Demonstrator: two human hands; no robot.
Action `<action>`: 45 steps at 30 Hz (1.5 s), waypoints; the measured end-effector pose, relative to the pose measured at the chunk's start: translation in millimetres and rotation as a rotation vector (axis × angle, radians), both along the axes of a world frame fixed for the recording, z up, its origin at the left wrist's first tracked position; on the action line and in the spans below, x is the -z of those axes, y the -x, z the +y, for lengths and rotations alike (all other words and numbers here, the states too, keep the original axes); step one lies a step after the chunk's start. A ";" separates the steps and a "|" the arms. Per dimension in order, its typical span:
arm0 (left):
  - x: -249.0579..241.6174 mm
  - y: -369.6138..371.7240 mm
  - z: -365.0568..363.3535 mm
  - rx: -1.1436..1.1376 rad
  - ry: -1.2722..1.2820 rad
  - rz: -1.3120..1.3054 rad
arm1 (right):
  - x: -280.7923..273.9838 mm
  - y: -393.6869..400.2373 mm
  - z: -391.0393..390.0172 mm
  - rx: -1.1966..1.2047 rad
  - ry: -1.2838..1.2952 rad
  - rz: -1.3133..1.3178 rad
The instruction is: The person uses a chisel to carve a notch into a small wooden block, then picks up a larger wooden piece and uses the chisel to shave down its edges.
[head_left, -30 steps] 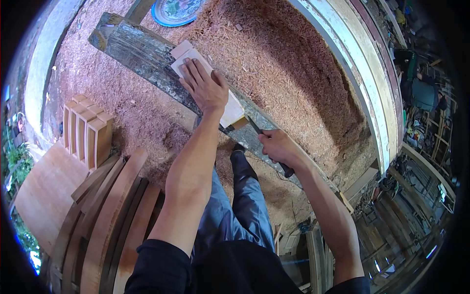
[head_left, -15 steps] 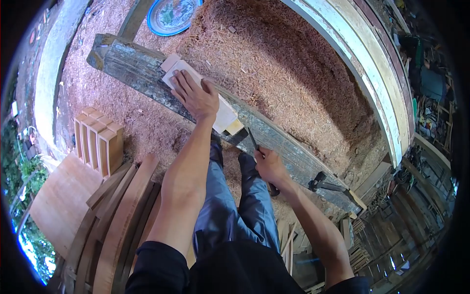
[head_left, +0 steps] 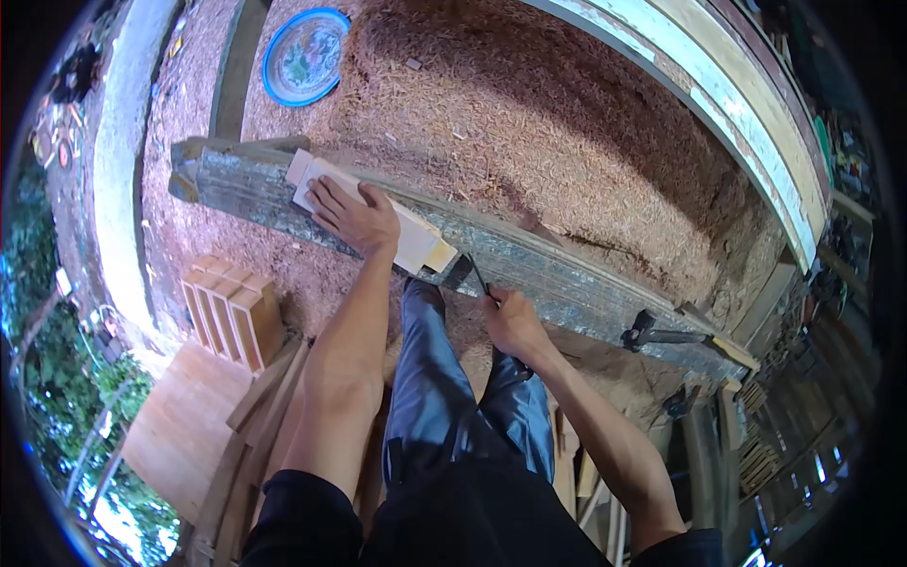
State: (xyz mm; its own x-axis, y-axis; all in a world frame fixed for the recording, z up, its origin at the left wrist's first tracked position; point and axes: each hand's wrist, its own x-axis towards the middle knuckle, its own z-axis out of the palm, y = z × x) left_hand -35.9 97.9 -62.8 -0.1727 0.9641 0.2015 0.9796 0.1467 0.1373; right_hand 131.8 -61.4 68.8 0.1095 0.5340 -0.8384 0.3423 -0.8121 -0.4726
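Observation:
A pale wooden block [head_left: 416, 242] lies along a weathered timber beam [head_left: 557, 280], its near-right end cut to a yellowish stub. My left hand [head_left: 364, 222] rests flat across the block's upper part, fingers stretched out over its face. Just beyond the stub end, my right hand [head_left: 515, 324] is wrapped around the handle of a narrow tool with a dark blade [head_left: 478, 274]. The blade points up and left, close over the beam, and is seen nearly edge-on. The handle's lower end shows beneath my wrist.
A hammer-like tool [head_left: 642, 331] lies at the beam's right end. Wood shavings [head_left: 491, 113] cover the ground around a blue-rimmed basin [head_left: 304, 59]. At left stand stacked wooden pieces [head_left: 236, 317] beside a flat board [head_left: 184, 425]. Long curved planks [head_left: 737, 123] arc along the upper right.
The view has shifted, so the scene sits differently in the frame. My left hand stays on the block; my right hand keeps its grip on the tool near the block's end.

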 end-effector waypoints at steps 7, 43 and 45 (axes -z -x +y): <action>0.4 -0.9 -0.1 0.005 0.011 0.037 | -13.4 31.5 -5.5 0.134 -0.147 -0.108; -5.5 -3.3 -0.1 -0.006 0.133 -0.002 | -29.0 75.4 48.7 0.226 0.089 -0.218; -5.1 -3.9 1.0 -0.009 0.123 -0.002 | -26.3 73.2 47.8 0.216 0.064 -0.226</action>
